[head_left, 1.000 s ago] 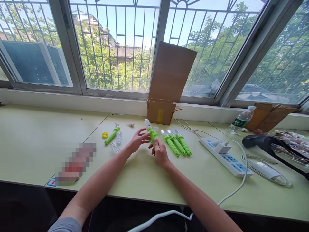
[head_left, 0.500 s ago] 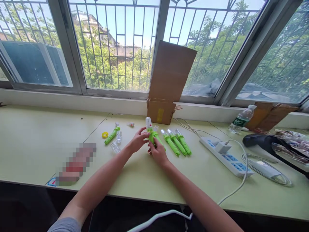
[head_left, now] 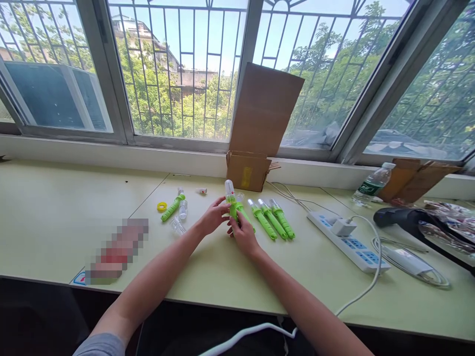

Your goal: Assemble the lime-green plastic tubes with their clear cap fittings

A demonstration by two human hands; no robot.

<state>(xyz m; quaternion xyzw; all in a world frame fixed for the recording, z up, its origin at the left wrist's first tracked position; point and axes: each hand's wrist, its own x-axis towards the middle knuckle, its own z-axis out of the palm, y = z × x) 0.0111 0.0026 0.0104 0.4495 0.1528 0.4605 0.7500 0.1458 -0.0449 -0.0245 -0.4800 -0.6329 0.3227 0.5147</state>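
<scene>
Between my two hands a green plastic stick with a clear domed top (head_left: 230,193) stands nearly upright. My left hand (head_left: 216,215) pinches it at the collar below the clear part. My right hand (head_left: 242,231) is wrapped round the green handle lower down. Just behind the right fingers another green stick (head_left: 245,217) lies partly hidden. To the right, several green sticks with clear tops (head_left: 272,220) lie side by side. Left of my hands lie one more green stick (head_left: 172,207), a clear cap (head_left: 183,209), a clear ribbed cup (head_left: 178,226) and a yellow ring (head_left: 162,206).
A small clear piece with a red spot (head_left: 202,191) lies farther back. A cardboard box (head_left: 247,170) stands against the window sill. On the right are a white power strip (head_left: 349,242) with cables, a plastic bottle (head_left: 373,185) and a black curved object (head_left: 401,220). A blurred flat item (head_left: 118,252) lies left.
Hardly anything differs: both hands keep their hold on the green stick. The whole view has shifted by a few pixels.
</scene>
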